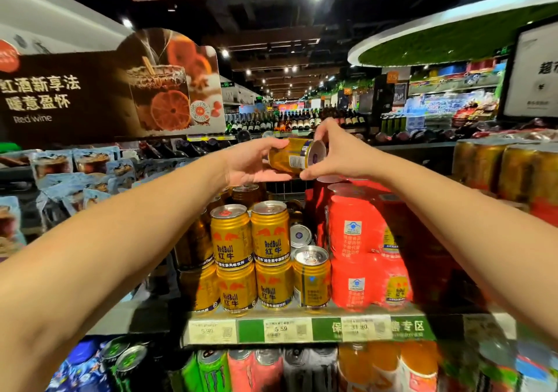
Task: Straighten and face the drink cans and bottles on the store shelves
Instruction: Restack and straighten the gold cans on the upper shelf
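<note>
Head view: gold can (294,156) lifted on its side above the stack, left hand (256,162) cupped around its body and right hand (335,153) pinching its end rim between thumb and fingertips. Straight below that hold, gold cans on the shelf (302,313) mostly stacked two high with labels forward, though one front can (312,277) shows its back and another can (299,236) lies behind it. Partway done by the look of it, with red multipacks (356,255) down and right and a lower shelf of mixed cans (271,367) seemingly untouched.
</note>
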